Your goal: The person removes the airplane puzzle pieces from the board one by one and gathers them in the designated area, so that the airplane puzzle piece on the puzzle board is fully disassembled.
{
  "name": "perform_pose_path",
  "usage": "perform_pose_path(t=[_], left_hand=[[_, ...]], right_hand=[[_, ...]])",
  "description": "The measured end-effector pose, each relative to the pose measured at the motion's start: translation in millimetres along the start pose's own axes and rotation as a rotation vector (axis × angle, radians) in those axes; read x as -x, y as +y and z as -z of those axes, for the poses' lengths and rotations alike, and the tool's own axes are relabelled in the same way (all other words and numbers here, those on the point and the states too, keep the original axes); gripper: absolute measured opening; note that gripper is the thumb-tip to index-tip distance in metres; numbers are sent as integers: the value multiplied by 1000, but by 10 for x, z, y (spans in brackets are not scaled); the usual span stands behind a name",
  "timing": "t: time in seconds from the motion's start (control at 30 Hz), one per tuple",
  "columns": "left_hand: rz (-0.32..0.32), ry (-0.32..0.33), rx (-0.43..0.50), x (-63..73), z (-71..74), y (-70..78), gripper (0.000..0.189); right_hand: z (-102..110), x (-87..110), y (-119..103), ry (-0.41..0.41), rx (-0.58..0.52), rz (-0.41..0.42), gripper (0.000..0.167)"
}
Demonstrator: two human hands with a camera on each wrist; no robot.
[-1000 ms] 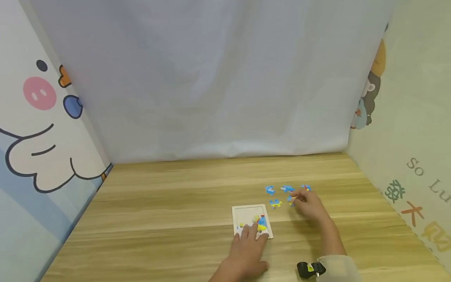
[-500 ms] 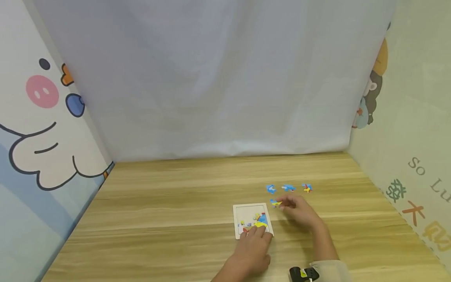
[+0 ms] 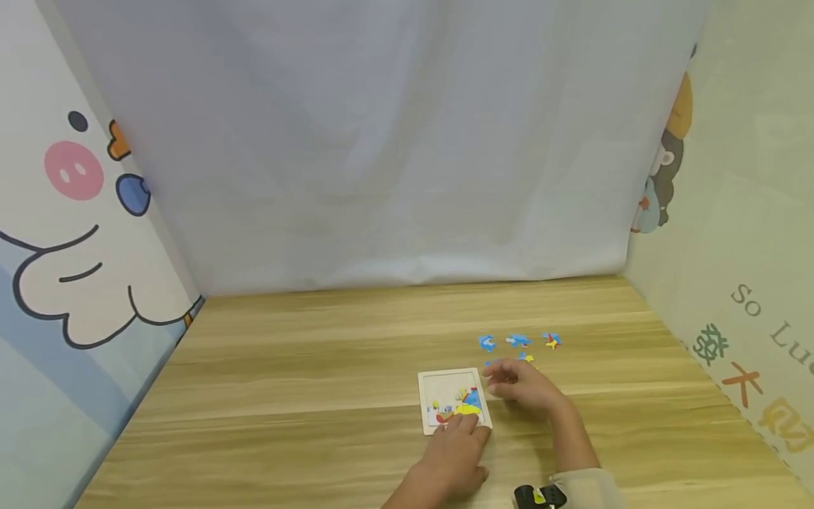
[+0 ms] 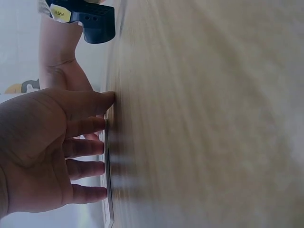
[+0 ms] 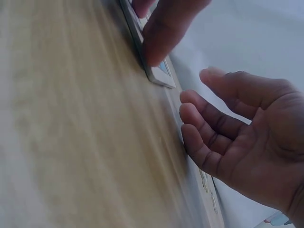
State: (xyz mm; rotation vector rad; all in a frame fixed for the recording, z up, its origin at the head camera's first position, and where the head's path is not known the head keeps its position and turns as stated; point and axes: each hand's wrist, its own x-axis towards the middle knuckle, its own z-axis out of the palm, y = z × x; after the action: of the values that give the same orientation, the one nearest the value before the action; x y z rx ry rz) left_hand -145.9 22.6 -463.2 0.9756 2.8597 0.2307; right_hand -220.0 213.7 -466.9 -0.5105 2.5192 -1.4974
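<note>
A small square puzzle tray [image 3: 422, 396] with a pale wooden rim lies on the table, with a coloured picture partly filled in along its lower and right side. My left hand [image 3: 454, 452] rests its extended fingertips on the tray's near edge, as the left wrist view also shows [image 4: 42, 147]. Just right of the tray hovers my right hand [image 3: 524, 385], fingers loosely bent. In the right wrist view that hand [image 5: 251, 128] shows nothing between thumb and fingers. Behind it sits a blue-and-yellow puzzle piece [image 3: 526, 358]; another blue piece [image 3: 490, 363] is mostly hidden by the fingers.
Farther back lie a blue-and-white puzzle piece [image 3: 487, 343], a blue one [image 3: 518, 341] and a blue, red and yellow one [image 3: 552, 341]. The wooden table [image 3: 286, 396] ends at a pale curtain [image 3: 407, 177], with printed walls at both sides. A black wrist device [image 3: 539, 496] sits at my right cuff.
My right hand has moved left and nearer, from the right-hand pieces to beside the tray, uncovering the blue-and-yellow piece. The left hand shifts slightly on the tray, showing more of the picture.
</note>
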Motion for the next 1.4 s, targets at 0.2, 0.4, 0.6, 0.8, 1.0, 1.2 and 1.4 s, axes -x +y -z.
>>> perform_pose_path(t=[0.2,0.4,0.6,0.8,1.0,1.2,1.4], left_hand=[[42,-23,-26,15,6,29,54],[59,-54,-25,12,-17,46,55],[54,-42,-18,13,-46,44,50],[77,-46,32,24,-29,33,52],[66,-27,-16,32,-10,22,52],[65,-4,-49,47,7,31,50],[64,9,-58,77,15,33,50]], right_hand=[[-43,5,-198,-34,15,28,24],[-97,-87,10,-26,13,-8,25],[-145,-92,-7,-17,47,-60,23],[-149,-119,-16,-25,69,-63,22],[-151,-135,-19,-43,53,-57,20],[-165,-146,0,-61,64,-14,20],[-191,-156,0,-62,100,-11,22]])
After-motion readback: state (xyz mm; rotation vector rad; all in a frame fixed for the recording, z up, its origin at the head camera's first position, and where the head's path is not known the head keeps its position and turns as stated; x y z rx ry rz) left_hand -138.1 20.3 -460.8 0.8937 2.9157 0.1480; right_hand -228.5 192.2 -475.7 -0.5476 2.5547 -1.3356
